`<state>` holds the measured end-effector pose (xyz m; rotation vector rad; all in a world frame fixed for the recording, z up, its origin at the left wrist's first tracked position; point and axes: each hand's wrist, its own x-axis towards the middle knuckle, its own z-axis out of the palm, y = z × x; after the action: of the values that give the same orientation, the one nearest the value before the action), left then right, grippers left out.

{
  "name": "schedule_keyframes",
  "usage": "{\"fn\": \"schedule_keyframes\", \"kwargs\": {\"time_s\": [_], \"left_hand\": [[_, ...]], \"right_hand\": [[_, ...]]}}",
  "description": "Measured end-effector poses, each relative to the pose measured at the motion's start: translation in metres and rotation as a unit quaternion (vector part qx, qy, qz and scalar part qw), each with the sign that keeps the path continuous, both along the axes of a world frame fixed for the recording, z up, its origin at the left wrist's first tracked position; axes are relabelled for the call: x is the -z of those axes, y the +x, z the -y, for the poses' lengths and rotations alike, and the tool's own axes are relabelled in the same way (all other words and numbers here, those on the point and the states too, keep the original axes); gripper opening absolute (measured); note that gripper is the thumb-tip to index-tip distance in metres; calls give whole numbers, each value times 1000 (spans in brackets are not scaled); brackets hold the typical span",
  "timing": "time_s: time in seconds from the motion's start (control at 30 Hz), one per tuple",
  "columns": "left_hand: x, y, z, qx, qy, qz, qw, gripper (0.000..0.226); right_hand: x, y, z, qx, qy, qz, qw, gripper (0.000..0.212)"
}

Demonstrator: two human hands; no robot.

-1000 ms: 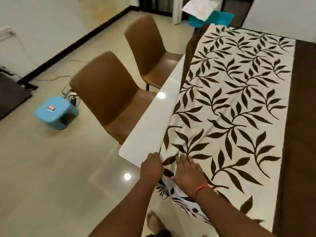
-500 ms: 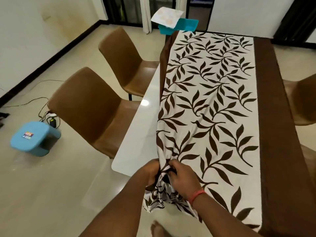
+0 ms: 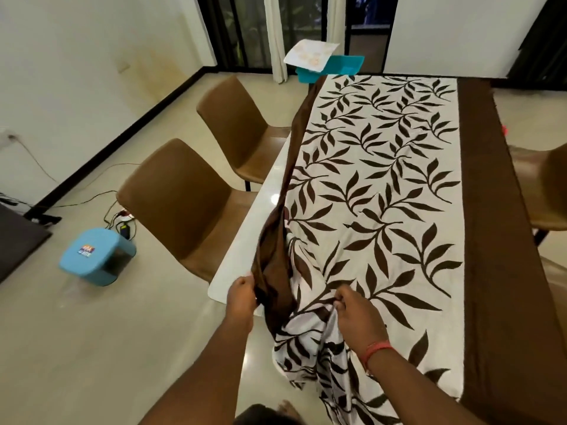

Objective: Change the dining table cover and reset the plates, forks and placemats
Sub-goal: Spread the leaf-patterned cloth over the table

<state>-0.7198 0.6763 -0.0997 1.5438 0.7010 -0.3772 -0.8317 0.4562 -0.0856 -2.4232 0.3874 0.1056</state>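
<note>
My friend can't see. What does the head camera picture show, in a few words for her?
A person's left hand and right hand grip the near corner of a white table cover with brown leaves and brown borders, lifting its left edge off a white table. Two brown chairs stand on the left, with a blue stool on the floor.

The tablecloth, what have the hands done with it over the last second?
Both hands went from resting on the tablecloth to gripping it: the left hand lifts its brown border, folded back along the left side, and the right hand pinches the leaf print. The white table and chairs stayed put.
</note>
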Motion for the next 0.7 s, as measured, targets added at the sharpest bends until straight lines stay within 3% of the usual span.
{"fn": "schedule_keyframes", "kwargs": {"time_s": [0.13, 0.23, 0.37, 0.47, 0.7], "left_hand": [[-15, 4, -41, -101, -83, 31, 991, 29], [-22, 20, -75, -64, 44, 49, 996, 32], [-25, 41, -109, 30, 194, 81, 977, 32], [-16, 62, -133, 111, 320, 69, 939, 41], [9, 112, -190, 155, 360, 10, 920, 28]], "right_hand": [[10, -15, 11, 52, -39, -30, 997, 17], [15, -15, 10, 57, -81, -62, 993, 15], [24, 1, 1, 19, -105, -124, 986, 6], [28, 18, -17, 8, -85, -154, 984, 27], [41, 52, -76, 4, -219, -224, 950, 39]]}}
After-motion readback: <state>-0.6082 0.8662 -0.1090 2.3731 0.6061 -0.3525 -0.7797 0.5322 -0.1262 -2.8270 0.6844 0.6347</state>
